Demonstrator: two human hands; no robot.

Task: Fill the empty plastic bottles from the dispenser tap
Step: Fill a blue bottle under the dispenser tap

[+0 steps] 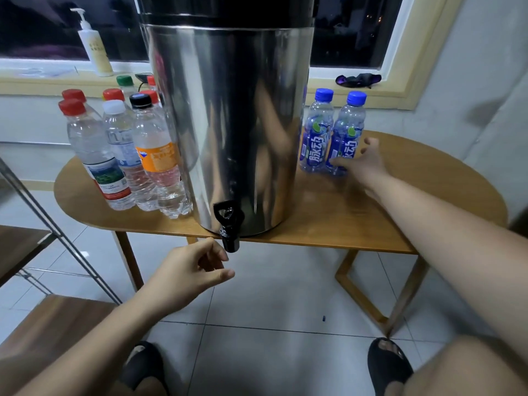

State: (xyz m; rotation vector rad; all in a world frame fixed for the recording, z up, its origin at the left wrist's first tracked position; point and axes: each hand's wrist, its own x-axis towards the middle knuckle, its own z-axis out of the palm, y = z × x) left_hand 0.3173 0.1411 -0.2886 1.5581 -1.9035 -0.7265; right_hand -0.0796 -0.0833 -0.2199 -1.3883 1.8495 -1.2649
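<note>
both grips apart: right hand [360, 164] at blue bottles [344, 135]; left hand [185, 271] under tap [228, 224].

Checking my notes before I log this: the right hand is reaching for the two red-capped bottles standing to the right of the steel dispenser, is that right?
Not quite. The two bottles to the right of the steel dispenser have blue caps, not red; the red-capped ones stand on its left. The head view shows the right hand reaching for the blue-capped pair.

A rounded wooden table [357, 212] stands on a pale tiled floor [271, 295]. Behind it, a dark window [357, 30] sits above a cream sill [328, 87], beside a grey wall [471, 81].
</note>
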